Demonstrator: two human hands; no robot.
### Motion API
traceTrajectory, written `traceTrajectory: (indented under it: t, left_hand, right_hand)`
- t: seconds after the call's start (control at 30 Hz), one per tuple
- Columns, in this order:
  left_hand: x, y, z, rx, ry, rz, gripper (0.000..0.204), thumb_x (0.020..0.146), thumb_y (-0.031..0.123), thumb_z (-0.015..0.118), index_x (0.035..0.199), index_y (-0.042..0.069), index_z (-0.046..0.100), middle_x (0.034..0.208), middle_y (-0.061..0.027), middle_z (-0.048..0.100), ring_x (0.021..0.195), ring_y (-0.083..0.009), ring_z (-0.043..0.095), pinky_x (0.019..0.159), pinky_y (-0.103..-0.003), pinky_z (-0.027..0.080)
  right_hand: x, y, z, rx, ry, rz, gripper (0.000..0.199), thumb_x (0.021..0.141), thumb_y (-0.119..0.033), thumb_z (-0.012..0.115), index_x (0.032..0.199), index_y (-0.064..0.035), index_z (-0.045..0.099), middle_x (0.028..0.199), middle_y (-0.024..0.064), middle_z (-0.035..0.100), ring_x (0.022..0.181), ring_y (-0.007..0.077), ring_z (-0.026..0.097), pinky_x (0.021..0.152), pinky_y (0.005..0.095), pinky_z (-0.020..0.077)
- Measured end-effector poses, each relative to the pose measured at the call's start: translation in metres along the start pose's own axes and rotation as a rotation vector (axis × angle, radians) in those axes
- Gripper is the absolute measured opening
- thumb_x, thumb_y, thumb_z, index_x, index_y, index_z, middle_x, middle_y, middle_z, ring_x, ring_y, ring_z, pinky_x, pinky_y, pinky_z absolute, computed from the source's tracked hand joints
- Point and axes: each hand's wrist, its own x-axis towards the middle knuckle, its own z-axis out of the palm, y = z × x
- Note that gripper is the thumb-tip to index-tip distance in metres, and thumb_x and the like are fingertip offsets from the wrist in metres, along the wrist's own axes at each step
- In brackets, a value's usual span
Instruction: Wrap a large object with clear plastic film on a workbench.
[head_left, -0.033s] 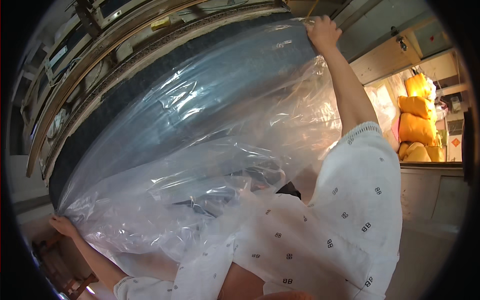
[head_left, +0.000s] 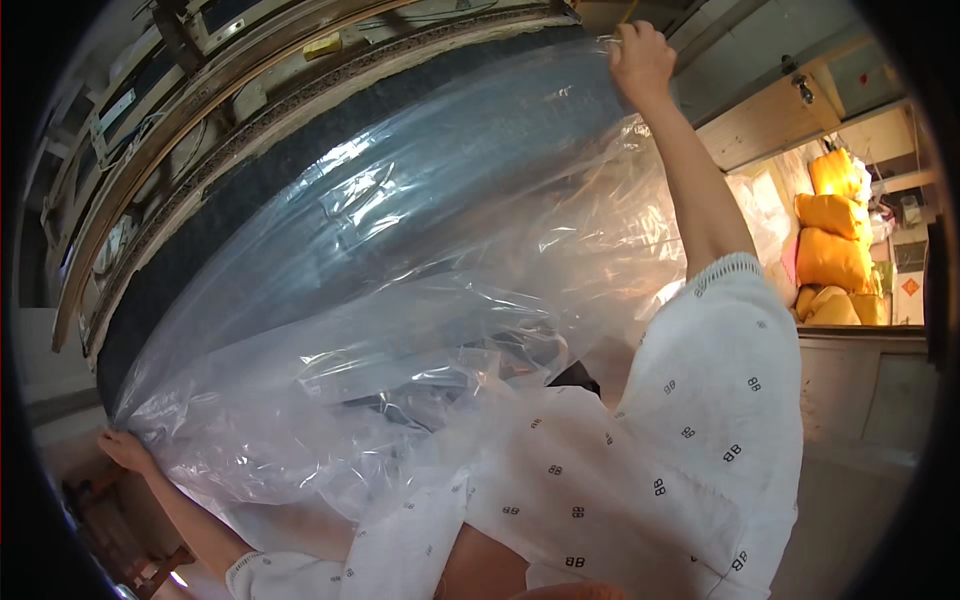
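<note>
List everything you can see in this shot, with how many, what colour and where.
Clear crinkled plastic sheet: one, transparent, stretched across the middle between both hands.
Dark grey padded slab: one, behind the sheet, running from lower left to upper right.
Wooden frame rails: several, brown, upper left above the slab.
Yellow stuffed sacks: a stack, exact count unclear, far right.
Pale wooden panel: one, upper right.
White patterned sleeves: two, lower centre and right.
Left hand: one, lower left, grip closed on the sheet's lower corner.
Right hand: one, top, grip closed on the sheet's upper edge.
</note>
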Motion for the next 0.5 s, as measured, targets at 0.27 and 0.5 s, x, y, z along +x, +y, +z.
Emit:
traceTrajectory:
  t: [0.27, 0.5]
  left_hand:
    - [0.011, -0.021, -0.047, -0.617, -0.018, -0.517, 0.03, 0.088, 0.024, 0.049, 0.103, -0.002, 0.052, 0.105, -0.0137, 0.056, 0.096, -0.0234, 0.053, 0.085, -0.031, 0.04]
    - [0.0, -0.03, -0.182, -0.942, -0.232, -0.297, 0.04, 0.087, 0.019, 0.048, 0.123, 0.004, 0.042, 0.118, -0.0128, 0.048, 0.106, -0.0221, 0.048, 0.09, -0.031, 0.038]
  right_hand:
    - [-0.075, -0.096, -0.082, 0.643, -0.259, -0.379, 0.032, 0.087, -0.022, 0.045, 0.114, -0.0057, 0.053, 0.119, 0.0087, 0.052, 0.113, 0.0287, 0.044, 0.095, 0.0342, 0.0355]
    - [-0.052, -0.078, -0.056, 0.766, -0.246, -0.353, 0.024, 0.082, -0.02, 0.052, 0.102, -0.0079, 0.059, 0.105, 0.0066, 0.059, 0.096, 0.027, 0.055, 0.079, 0.0353, 0.0443]
